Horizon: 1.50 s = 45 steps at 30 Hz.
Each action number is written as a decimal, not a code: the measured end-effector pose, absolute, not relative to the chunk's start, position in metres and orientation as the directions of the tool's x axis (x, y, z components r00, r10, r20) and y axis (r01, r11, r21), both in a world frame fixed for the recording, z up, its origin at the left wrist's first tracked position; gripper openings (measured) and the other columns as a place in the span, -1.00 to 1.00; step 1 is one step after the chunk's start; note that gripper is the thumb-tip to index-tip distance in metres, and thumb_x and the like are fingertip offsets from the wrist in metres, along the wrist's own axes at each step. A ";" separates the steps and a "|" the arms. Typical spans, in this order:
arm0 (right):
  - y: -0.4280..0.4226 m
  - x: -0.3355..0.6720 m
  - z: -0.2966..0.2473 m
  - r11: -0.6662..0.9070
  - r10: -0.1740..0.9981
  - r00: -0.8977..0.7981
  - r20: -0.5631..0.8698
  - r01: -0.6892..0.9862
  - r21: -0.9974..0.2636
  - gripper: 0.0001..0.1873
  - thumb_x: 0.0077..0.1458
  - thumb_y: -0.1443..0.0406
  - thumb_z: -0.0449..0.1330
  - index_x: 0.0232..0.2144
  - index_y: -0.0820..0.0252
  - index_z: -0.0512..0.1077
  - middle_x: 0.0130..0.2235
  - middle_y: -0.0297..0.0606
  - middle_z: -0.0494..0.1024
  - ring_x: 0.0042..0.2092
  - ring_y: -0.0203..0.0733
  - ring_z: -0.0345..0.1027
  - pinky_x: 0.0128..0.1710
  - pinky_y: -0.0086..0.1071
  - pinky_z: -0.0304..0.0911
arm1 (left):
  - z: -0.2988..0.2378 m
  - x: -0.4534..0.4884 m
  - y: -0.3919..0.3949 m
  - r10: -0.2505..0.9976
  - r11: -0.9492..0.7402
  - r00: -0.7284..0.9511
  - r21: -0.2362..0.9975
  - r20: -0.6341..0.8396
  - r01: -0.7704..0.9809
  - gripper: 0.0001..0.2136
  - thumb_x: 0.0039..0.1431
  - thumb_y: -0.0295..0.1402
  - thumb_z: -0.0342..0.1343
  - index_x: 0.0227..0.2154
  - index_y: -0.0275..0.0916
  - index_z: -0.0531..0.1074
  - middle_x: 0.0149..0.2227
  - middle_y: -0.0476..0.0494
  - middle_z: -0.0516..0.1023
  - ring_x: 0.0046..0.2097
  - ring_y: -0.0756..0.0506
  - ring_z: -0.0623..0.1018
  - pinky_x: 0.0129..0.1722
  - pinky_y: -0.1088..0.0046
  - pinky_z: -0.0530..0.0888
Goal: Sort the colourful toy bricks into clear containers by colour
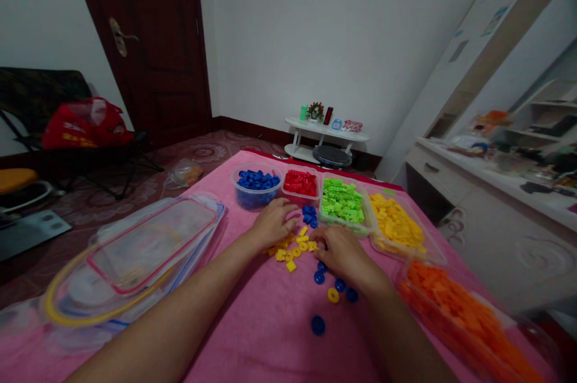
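**Foreground.** Two bare forearms reach in from the near edge over a pink cloth-covered table. A lone blue plastic disc lies between them, apart from everything else.

**Hands.** The left hand lies palm down, fingers curled at the far side of a small heap of yellow plastic pieces. The right hand lies palm down just right of that heap, its fingertips among the pieces. Neither palm shows, so it cannot be told whether either hand has hold of a piece. A few loose blue and yellow rings lie by the right wrist, and a small cluster of blue pieces sits between the fingertips and the containers.

**Surroundings.** Just beyond the hands stands a row of containers:
- a round clear tub of blue pieces
- a clear box of red pieces
- a clear tray of green pieces
- a clear tray of yellow pieces

A clear tray of orange pieces runs along the right edge, close to the right forearm. A stack of clear plastic lids with coloured rims takes up the left side, near the left forearm.

**Open room.** Bare cloth shows between the forearms and toward the near edge. The far and right edges are walled by containers. Off the table stand a dark wooden door, a low white shelf and a white cabinet.
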State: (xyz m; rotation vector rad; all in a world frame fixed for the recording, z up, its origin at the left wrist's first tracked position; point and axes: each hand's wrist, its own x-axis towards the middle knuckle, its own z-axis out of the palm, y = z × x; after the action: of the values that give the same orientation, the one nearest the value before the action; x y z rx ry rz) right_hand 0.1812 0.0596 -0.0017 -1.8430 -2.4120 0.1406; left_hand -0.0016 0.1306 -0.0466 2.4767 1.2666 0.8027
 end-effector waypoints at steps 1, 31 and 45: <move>0.060 0.181 -0.001 0.265 0.964 -0.265 0.017 0.952 -0.155 -0.74 -0.10 0.39 0.19 -0.31 0.06 0.56 -0.37 -0.27 0.57 -0.30 -0.19 0.38 -0.33 -0.40 0.09 | -0.048 -0.002 0.132 0.812 -0.579 0.446 0.424 0.377 0.696 -0.64 0.19 -0.27 -0.08 0.00 -0.22 0.41 0.05 -0.25 0.36 0.07 -0.16 0.35 0.08 0.33 0.27; 0.060 0.207 0.004 0.041 0.995 -0.050 -0.090 0.994 -0.105 -0.77 -0.17 0.43 0.17 -0.39 0.11 0.50 -0.35 -0.28 0.56 -0.29 -0.19 0.39 -0.44 -0.43 -0.04 | -0.043 0.010 0.122 0.774 -0.615 0.559 0.562 0.297 0.553 -0.70 0.21 -0.35 -0.14 -0.33 -0.27 0.53 -0.40 -0.08 0.53 -0.33 -0.03 0.47 -0.25 0.51 0.34; 0.056 0.206 -0.004 0.031 0.999 -0.032 -0.011 0.996 -0.078 -0.73 -0.12 0.36 0.20 -0.26 0.18 0.42 -0.23 -0.19 0.55 -0.17 -0.10 0.39 -0.40 -0.39 -0.03 | -0.044 0.021 0.110 0.831 -0.546 0.540 0.396 0.138 0.738 -0.86 -0.06 -0.38 0.14 -0.40 -0.21 0.54 -0.30 -0.16 0.52 -0.27 -0.09 0.47 -0.32 0.47 0.32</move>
State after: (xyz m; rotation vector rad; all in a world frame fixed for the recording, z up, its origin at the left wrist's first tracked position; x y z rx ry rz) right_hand 0.2060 0.0560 -0.0036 -2.1527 -2.2221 0.0988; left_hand 0.0205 0.1095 -0.0441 2.4893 1.3050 0.4514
